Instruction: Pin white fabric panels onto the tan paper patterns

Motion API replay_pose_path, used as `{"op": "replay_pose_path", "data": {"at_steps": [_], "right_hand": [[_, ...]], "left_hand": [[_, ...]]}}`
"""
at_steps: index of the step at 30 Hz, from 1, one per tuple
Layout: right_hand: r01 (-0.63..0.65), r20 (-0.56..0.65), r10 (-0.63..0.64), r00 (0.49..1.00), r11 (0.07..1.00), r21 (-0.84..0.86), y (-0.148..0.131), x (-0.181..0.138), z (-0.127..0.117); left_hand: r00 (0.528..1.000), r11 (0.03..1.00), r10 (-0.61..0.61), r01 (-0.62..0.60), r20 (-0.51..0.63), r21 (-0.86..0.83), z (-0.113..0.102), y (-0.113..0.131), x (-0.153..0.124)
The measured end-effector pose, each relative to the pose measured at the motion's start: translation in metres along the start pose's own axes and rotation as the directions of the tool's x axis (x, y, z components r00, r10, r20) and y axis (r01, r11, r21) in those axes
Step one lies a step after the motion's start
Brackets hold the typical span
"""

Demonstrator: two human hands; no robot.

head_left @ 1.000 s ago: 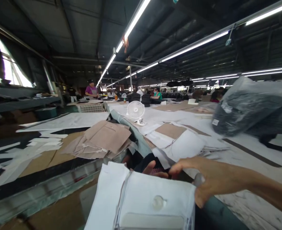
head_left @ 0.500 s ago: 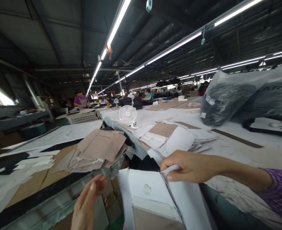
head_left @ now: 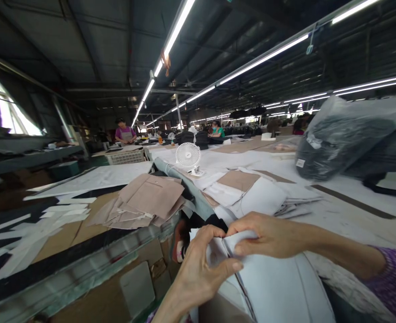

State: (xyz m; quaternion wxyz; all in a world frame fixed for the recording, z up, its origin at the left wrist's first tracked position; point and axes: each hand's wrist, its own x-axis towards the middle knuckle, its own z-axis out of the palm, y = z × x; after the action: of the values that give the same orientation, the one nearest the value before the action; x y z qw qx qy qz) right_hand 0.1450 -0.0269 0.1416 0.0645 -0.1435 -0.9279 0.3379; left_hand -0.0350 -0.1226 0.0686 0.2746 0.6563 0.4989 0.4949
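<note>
Two hands meet at the near edge of the cutting table [head_left: 352, 215], at about 6 o'clock in the view. The left hand [head_left: 201, 264] comes up from below, its fingers curled tight over the top edge of the stack of white fabric pieces [head_left: 278, 291]. The right hand [head_left: 268, 235] reaches in from 3 o'clock and pinches that same edge between thumb and fingers, touching the left hand. The stack lies directly beneath both hands and runs down towards 5 o'clock.

At 10 o'clock from the hands sits a loose pile of tan pieces [head_left: 147, 199]. At 1 o'clock, near the hands, lies a spread of white and tan cut parts [head_left: 251, 197]. Beyond it, at 12 o'clock, a small white fan [head_left: 188, 157] stands upright. A plastic-wrapped dark bundle [head_left: 345, 139] rests at 2 o'clock, well apart. Far off at 11 o'clock, a person in a purple top [head_left: 124, 133] works behind a white basket [head_left: 125, 157].
</note>
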Motion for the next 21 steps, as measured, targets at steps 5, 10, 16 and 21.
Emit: {"op": "replay_pose_path", "data": {"at_steps": [5,10,16,21], "right_hand": [[-0.093,0.063,0.081,0.995,0.975,0.204,0.012,0.0,-0.003],[-0.033,-0.289,0.012,0.957,0.997,-0.069,0.011,0.003,-0.002],[-0.128,-0.339,0.041,0.94,0.963,-0.238,-0.008,0.009,0.021],[-0.132,-0.365,0.078,0.928,0.983,-0.125,0.012,0.016,0.038]], "left_hand": [[0.998,0.998,-0.021,0.025,0.064,-0.064,-0.008,0.003,-0.001],[0.999,0.996,-0.047,0.048,0.017,-0.08,-0.011,0.002,0.003],[0.991,0.989,-0.109,0.116,-0.076,0.087,-0.007,0.008,0.004],[0.979,0.985,-0.136,0.15,-0.152,0.09,0.001,-0.01,0.001]]}}
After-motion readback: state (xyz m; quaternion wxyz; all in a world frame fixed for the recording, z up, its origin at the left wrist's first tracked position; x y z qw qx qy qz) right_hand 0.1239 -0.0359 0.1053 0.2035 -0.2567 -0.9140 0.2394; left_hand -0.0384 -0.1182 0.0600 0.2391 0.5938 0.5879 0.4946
